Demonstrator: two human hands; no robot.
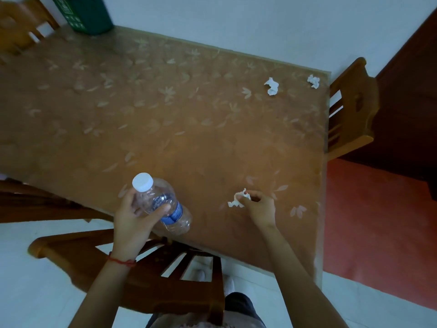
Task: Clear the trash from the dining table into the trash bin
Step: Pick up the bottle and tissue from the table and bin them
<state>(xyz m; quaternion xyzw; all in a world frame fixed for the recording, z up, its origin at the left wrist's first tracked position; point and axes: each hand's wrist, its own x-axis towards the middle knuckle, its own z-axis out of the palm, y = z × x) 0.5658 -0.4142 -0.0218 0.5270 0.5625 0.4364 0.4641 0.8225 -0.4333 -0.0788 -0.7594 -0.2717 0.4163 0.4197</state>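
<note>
1. My left hand [132, 216] is wrapped around an empty plastic bottle [163, 204], thumb across its blue label, with the white cap pointing away from me and the base hanging over the near table edge.
2. My right hand [260, 207] pinches a small crumpled tissue [238, 200] between fingertips and thumb. The paper lies at or just above the dining table [189, 114], and I cannot tell whether it has lifted clear.
3. Beyond my right hand, well apart from it toward the far right corner, lie two more paper wads: one nearer wad [272, 86] and one corner wad [313, 81] close to the table's edge.
4. The trash bin [85, 13], dark green, stands at the far left corner, well apart from both hands and diagonally opposite the remaining wads.
5. A wooden chair [151, 268] sits between my body and the table, beneath my left forearm. A second chair [350, 110] stands past the table's right end.
6. Risks, as I judge them:
   - The fingertip pinch on the tissue is shallow, so a loose fold could tear or slip out on the long carry to the bin.
   - With both hands occupied, reaching for the far wads could brush the corner wad off the edge.
   - Leaning over the chair back could make me crush or drop the thin bottle.
</note>
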